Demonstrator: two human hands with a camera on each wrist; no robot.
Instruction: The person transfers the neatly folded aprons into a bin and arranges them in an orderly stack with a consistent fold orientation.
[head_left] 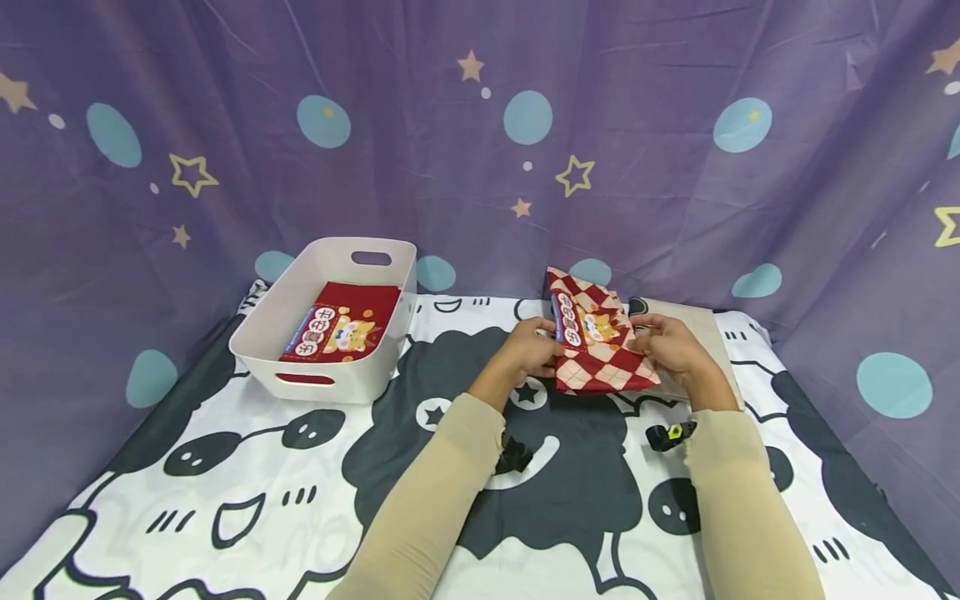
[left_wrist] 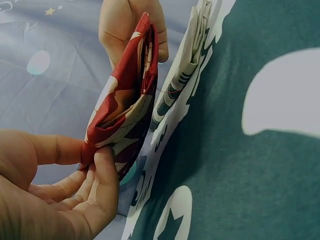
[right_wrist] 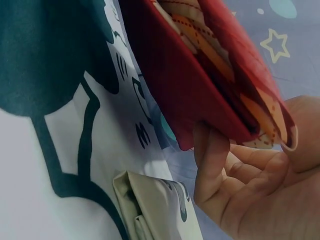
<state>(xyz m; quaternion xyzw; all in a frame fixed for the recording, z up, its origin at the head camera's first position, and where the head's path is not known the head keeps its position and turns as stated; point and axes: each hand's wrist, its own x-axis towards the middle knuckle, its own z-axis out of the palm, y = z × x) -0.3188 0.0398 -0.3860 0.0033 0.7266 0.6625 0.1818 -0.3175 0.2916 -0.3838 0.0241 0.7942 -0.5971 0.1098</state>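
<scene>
Between both hands, a folded red cloth bag [head_left: 597, 337] with a diamond pattern and a cartoon animal print is held tilted above the table. My left hand [head_left: 531, 350] pinches its left edge, thumb on one side and fingers on the other. At the opposite edge my right hand [head_left: 670, 346] pinches it the same way. Seen edge-on in the left wrist view, the bag [left_wrist: 120, 95] shows several folded layers. Stitching and an orange inner part show between the layers in the right wrist view. A folded beige cloth piece [right_wrist: 155, 205] lies just behind and below the right hand.
A white plastic basket [head_left: 255, 354] with handle slots stands at the back left, holding a similar red folded item [head_left: 348, 325]. The printed black-and-white cloth [head_left: 300, 483] covers the table. A purple curtain [head_left: 420, 142] rises along its back edge.
</scene>
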